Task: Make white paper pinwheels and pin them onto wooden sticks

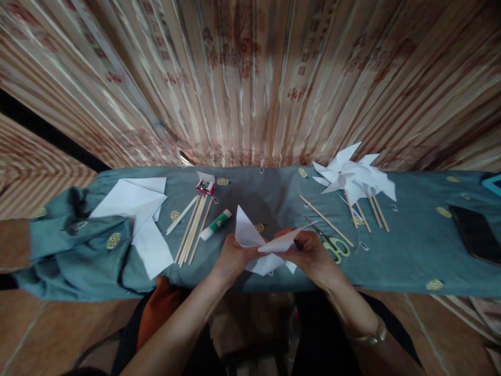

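Note:
A white paper pinwheel (278,242), its blades partly folded in, is held between my two hands above the cloth. My left hand (234,257) pinches its left side, thumb toward the centre. From the right, my right hand (311,255) grips the paper, with some fingers hidden behind a blade. Left of my left hand lies a green and white glue stick (216,225). Scissors (335,247) with yellow-green handles rest just beyond my right hand, beside a single wooden stick (326,220).
Several wooden sticks (192,230), a white pen-like stick (182,214) and a small red box (205,184) of metal bits lie left, near white paper sheets (129,198). Finished pinwheels (354,175) lie at the back right. A dark phone (475,232) sits far right. Curtains (250,83) hang behind the table.

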